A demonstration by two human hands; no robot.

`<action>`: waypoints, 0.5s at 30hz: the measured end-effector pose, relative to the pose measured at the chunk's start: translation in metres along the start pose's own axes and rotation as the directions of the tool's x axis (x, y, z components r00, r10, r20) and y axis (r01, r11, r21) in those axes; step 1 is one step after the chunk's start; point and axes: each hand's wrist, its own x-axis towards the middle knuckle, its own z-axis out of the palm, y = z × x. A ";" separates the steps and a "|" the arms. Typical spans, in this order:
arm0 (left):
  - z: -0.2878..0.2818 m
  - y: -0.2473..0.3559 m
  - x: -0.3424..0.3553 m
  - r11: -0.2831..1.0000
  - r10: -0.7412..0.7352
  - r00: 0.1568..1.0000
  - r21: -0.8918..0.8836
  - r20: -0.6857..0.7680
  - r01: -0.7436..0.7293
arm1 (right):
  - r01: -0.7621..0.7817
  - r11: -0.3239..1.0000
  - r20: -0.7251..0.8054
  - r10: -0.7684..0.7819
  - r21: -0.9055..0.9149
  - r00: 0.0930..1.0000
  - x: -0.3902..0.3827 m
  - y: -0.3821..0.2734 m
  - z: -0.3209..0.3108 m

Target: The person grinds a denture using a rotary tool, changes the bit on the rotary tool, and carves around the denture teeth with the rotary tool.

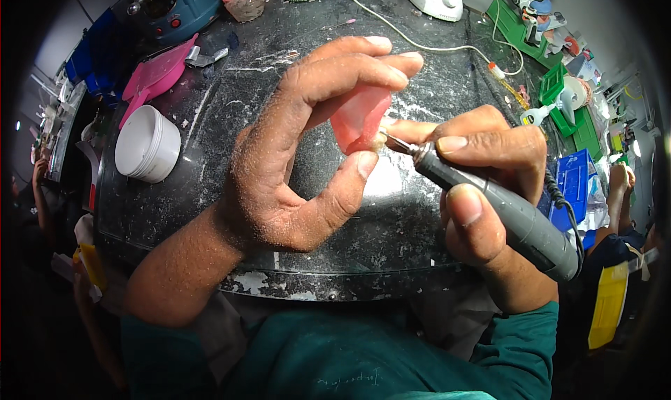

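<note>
My left hand (300,148) pinches a pink acrylic dental piece (358,120) between thumb and fingers, held up over the dark worktop (433,92). My right hand (482,183) grips a grey rotary handpiece (517,218) like a pen. Its metal bit touches the lower right edge of the pink piece. A black cord runs from the tool's back end toward the right. Fine dust covers my left hand and forearm.
A white round tub (147,145) sits at the left of the worktop, with a pink tray (157,75) behind it. A white cable (433,47) crosses the far side. Green trays (559,92) and a blue box (573,187) stand at the right. Other people's arms show at both edges.
</note>
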 end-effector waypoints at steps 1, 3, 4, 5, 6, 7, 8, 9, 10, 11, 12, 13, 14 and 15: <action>0.000 0.001 0.000 1.000 -0.010 1.000 0.018 0.003 0.010 | 0.008 1.000 0.008 -0.008 -0.015 1.000 0.000 0.000 -0.001; 0.003 -0.001 0.000 1.000 -0.010 1.000 -0.011 -0.017 0.010 | 0.020 0.999 0.021 -0.020 -0.025 1.000 0.001 0.001 -0.003; 0.003 -0.001 -0.001 0.999 -0.015 0.999 -0.033 -0.038 0.013 | 0.035 0.999 0.037 -0.034 -0.028 0.999 0.002 0.002 -0.003; 0.003 -0.001 -0.002 0.999 -0.017 0.999 -0.030 -0.039 0.015 | 0.035 0.999 0.038 -0.034 -0.025 0.999 0.002 0.003 -0.002; 0.003 -0.001 -0.002 1.000 -0.020 0.999 -0.018 -0.045 0.019 | 0.042 0.999 0.036 -0.041 -0.019 0.999 0.001 0.004 -0.001; 0.003 -0.001 -0.002 1.000 -0.022 0.998 -0.010 -0.051 0.021 | 0.048 0.999 0.032 -0.047 -0.018 0.998 0.001 0.004 -0.001; 0.003 -0.001 -0.002 1.000 -0.021 0.998 -0.011 -0.052 0.021 | 0.048 0.999 0.032 -0.047 -0.019 0.998 0.001 0.003 -0.001; 0.003 0.000 -0.001 1.000 -0.030 0.998 -0.001 -0.054 0.030 | 0.044 0.999 0.033 -0.043 -0.023 0.999 0.001 0.003 -0.002; 0.003 0.000 -0.001 0.999 -0.038 0.998 0.008 -0.057 0.039 | 0.040 0.999 0.034 -0.039 -0.025 0.999 0.001 0.003 -0.002; 0.003 0.001 -0.001 0.999 -0.038 0.998 0.008 -0.057 0.039 | 0.040 0.999 0.034 -0.039 -0.025 0.999 0.002 0.002 -0.002; 0.002 0.001 -0.001 0.999 -0.039 0.998 0.024 -0.048 0.040 | 0.039 0.999 0.033 -0.038 -0.022 0.999 0.002 0.002 -0.002; 0.001 0.001 -0.001 0.998 -0.038 0.998 0.039 -0.040 0.040 | 0.038 0.999 0.033 -0.037 -0.019 0.999 0.002 0.002 -0.002; 0.000 0.001 -0.001 0.999 -0.037 0.999 0.038 -0.040 0.039 | 0.038 0.999 0.032 -0.037 -0.020 0.999 0.001 0.001 -0.002; -0.001 0.000 -0.001 0.998 -0.024 0.999 0.058 -0.022 0.026 | 0.026 1.000 0.027 -0.025 -0.016 0.999 0.001 0.000 -0.001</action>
